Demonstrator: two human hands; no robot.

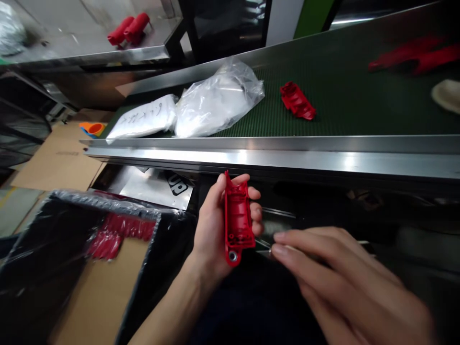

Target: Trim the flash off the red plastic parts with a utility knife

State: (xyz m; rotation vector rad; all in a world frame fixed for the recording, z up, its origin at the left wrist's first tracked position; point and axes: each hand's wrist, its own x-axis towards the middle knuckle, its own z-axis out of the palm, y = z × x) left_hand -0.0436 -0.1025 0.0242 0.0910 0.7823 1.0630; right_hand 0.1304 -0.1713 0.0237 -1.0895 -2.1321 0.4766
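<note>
In my left hand lies a red plastic shell, hollow side up, with the fingers curled round its right edge and the thumb along its left. A metal ring sits in the round lug at the shell's near end. To the right, my right hand pinches a thin shiny metal tool between thumb and fingertips. Its tip points left, close to the shell's lower right corner; contact is unclear. Motion blurs this hand, and its exact tool type cannot be made out.
A green conveyor belt behind a metal rail carries another red shell, clear plastic bags and blurred red parts. At left, a black-lined box holds bagged red parts. Red parts lie on a metal table.
</note>
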